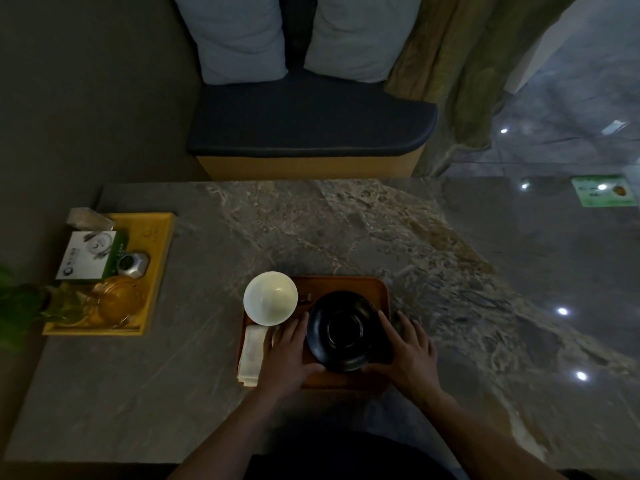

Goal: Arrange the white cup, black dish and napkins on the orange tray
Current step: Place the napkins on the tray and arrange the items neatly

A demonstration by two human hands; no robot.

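Note:
The orange tray (346,284) lies on the marble table near me. A white cup (270,298) stands at the tray's far left corner, its rim overhanging the tray edge. The round black dish (344,330) sits in the middle of the tray. Folded white napkins (251,353) lie along the tray's left side. My left hand (289,355) rests with its fingers against the dish's left edge, partly over the napkins. My right hand (410,351) cups the dish's right edge. Both hands hold the dish between them.
A yellow tray (157,244) at the table's left holds a white and green box (90,256), a small silver object (132,265) and a glass teapot (116,301). Green leaves (17,306) show at the far left. A cushioned bench (311,123) stands beyond the table.

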